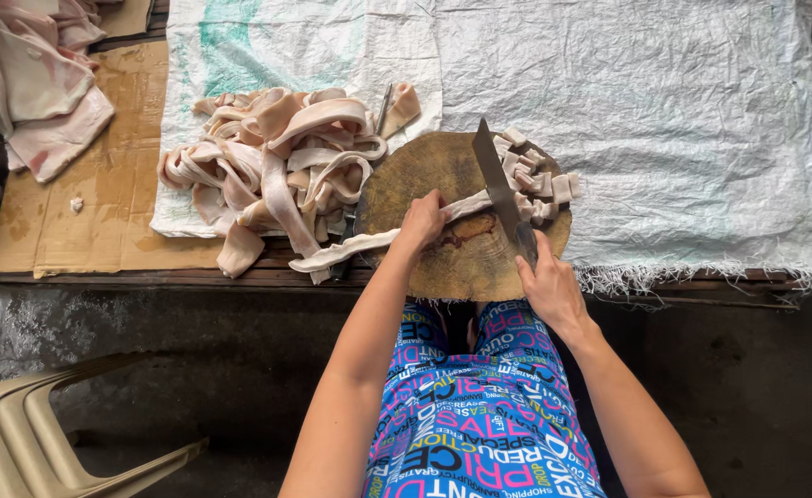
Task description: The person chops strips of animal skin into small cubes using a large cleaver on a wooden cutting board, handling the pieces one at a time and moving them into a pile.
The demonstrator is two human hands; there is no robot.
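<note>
A round wooden chopping block point(424, 166) sits at the near edge of a low platform. My left hand point(422, 221) presses a long pale strip of pork skin point(351, 247) down across the block. My right hand point(546, 284) grips the handle of a cleaver point(496, 180), whose blade stands on the strip just right of my left fingers. Several short cut pieces point(537, 175) lie piled on the block's far right side.
A heap of long uncut strips point(277, 161) lies left of the block on a white woven sack point(664, 111). Brown cardboard point(101, 184) and slabs of raw meat point(37, 74) are at the far left. A beige plastic chair point(28, 433) stands on the floor lower left.
</note>
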